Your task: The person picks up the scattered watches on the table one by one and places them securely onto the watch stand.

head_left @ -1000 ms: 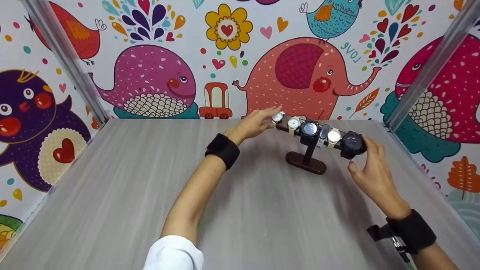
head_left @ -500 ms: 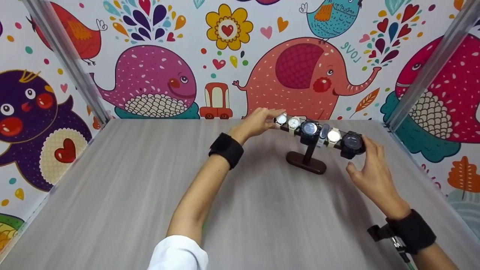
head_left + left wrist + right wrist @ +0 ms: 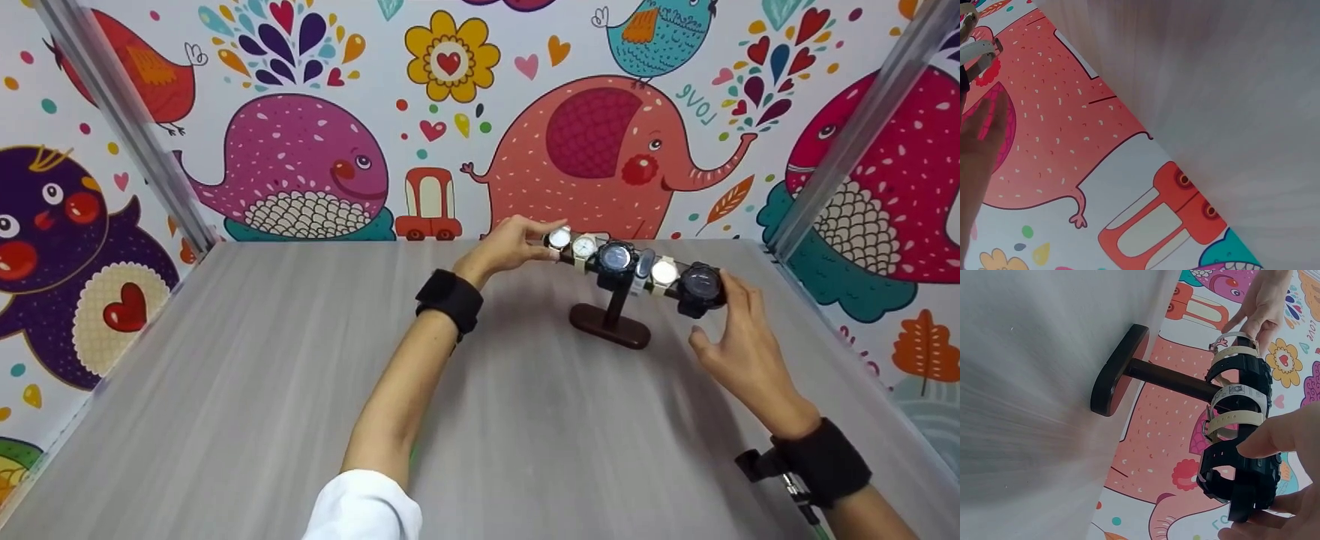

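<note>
A dark brown T-shaped watch stand (image 3: 609,326) stands on the table, its bar lined with several wristwatches. My left hand (image 3: 506,244) is at the bar's left end, index finger above and thumb below a small white-faced wristwatch (image 3: 559,238), pinching it. At the right end, the fingers of my right hand (image 3: 750,360) touch the bar's tip beside a large black wristwatch (image 3: 700,283). The right thumb is spread away, below that watch. In the right wrist view the watch straps (image 3: 1235,417) hang looped round the bar. The left wrist view shows only part of my left hand (image 3: 977,152).
A grey wood-grain table (image 3: 300,390) spreads out in front and to the left. Behind the stand rises a patterned wall (image 3: 450,135), with metal posts (image 3: 135,127) at the corners. A black band (image 3: 821,461) with a cable is on my right wrist.
Over the last second my left hand has shifted slightly right, and the small white-faced watch has moved right and settled at the bar's end. The right hand stays almost still.
</note>
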`<state>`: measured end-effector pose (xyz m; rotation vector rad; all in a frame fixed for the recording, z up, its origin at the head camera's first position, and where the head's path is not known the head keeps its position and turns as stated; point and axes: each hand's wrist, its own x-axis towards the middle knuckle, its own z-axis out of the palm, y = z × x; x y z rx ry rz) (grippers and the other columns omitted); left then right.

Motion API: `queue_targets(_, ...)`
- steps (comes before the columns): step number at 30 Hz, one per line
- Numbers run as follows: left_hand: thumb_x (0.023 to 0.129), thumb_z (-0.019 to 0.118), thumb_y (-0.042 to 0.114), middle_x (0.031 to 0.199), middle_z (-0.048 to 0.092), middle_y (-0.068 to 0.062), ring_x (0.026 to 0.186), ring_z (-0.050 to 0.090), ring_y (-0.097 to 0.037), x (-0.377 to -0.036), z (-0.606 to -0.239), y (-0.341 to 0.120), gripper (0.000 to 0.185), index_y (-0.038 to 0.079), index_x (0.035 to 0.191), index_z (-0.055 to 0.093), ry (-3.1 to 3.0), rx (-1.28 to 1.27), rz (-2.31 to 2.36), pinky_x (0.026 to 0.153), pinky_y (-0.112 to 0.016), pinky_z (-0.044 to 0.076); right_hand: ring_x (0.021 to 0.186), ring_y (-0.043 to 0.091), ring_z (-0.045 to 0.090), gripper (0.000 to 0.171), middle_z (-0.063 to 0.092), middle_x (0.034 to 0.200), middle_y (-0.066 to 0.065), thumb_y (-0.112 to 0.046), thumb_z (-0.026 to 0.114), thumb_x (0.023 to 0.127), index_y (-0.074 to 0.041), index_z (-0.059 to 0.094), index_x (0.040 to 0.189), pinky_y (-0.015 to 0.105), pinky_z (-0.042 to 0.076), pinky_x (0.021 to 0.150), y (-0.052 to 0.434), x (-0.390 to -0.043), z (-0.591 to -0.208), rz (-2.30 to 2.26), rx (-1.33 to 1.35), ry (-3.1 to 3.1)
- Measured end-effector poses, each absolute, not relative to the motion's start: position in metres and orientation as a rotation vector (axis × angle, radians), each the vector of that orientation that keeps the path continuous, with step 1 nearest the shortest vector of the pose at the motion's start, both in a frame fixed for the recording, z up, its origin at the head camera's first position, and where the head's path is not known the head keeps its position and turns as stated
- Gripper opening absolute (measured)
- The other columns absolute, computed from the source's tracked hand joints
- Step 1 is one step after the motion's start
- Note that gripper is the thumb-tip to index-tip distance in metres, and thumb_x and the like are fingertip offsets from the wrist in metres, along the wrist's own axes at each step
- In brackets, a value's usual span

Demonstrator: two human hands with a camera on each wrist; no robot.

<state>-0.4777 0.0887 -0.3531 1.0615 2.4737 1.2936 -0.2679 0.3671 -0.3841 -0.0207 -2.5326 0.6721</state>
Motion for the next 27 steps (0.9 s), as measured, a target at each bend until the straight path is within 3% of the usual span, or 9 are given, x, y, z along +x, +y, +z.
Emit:
queue_targets(4,0.088,0.077,0.023,0.15,0.051,-0.002,0.117,0.059,-0.012,-0.477,-0.354,0.09,0.059,0.03,0.142,0.054,2.469,1.036,1.295,0.083,-0.022,0.045,0.121,0.049,0.046,0.085,0.033,0.147,0.035,0.001,0.068,0.081,0.007,0.024,0.154,0.068,0.042,0.099,0.367,-0.267,-0.385,0.666,-0.023,-2.543)
queue_targets(7,0.088,0.076,0.023,0.151,0.05,-0.002,0.121,0.059,-0.013,-0.477,-0.356,0.091,0.059,0.028,0.143,0.054,2.439,1.044,1.314,0.083,-0.021,0.045,0.12,0.05,0.047,0.086,0.033,0.147,0.035,0.0,0.068,0.082,0.006,0.022,0.155,0.069,0.042,0.099,0.367,-0.266,-0.385,0.66,-0.034,-2.559)
queue_targets(10,0.089,0.075,0.021,0.152,0.05,-0.002,0.132,0.056,-0.015,-0.477,-0.357,0.092,0.059,0.027,0.144,0.053,2.392,1.049,1.347,0.092,-0.021,0.049,0.12,0.05,0.046,0.086,0.032,0.148,0.035,-0.001,0.068,0.082,0.006,0.022,0.155,0.069,0.042,0.1,0.368,-0.266,-0.385,0.65,-0.045,-2.569)
queue_targets(14,0.09,0.074,0.019,0.152,0.05,-0.003,0.14,0.05,-0.02,-0.476,-0.359,0.093,0.06,0.027,0.144,0.052,2.378,1.051,1.368,0.107,-0.032,0.049,0.119,0.049,0.046,0.086,0.033,0.147,0.035,0.0,0.068,0.082,0.006,0.022,0.155,0.069,0.042,0.099,0.368,-0.266,-0.385,0.646,-0.037,-2.56)
queue_targets(21,0.09,0.074,0.018,0.154,0.048,-0.002,0.139,0.05,-0.02,-0.474,-0.362,0.09,0.064,0.025,0.148,0.047,2.414,1.061,1.343,0.101,-0.029,0.051,0.118,0.048,0.046,0.085,0.036,0.144,0.035,0.003,0.07,0.079,0.008,0.028,0.152,0.067,0.042,0.095,0.371,-0.268,-0.386,0.67,0.021,-2.528)
queue_targets(27,0.089,0.076,0.029,0.158,0.042,-0.004,0.139,0.049,-0.021,-0.471,-0.357,0.088,0.08,0.023,0.156,0.032,2.474,1.119,1.253,0.112,-0.036,0.046,0.124,0.051,0.041,0.087,0.034,0.142,0.038,-0.002,0.071,0.082,0.008,0.023,0.154,0.072,0.037,0.098,0.381,-0.269,-0.379,0.706,0.023,-2.61)
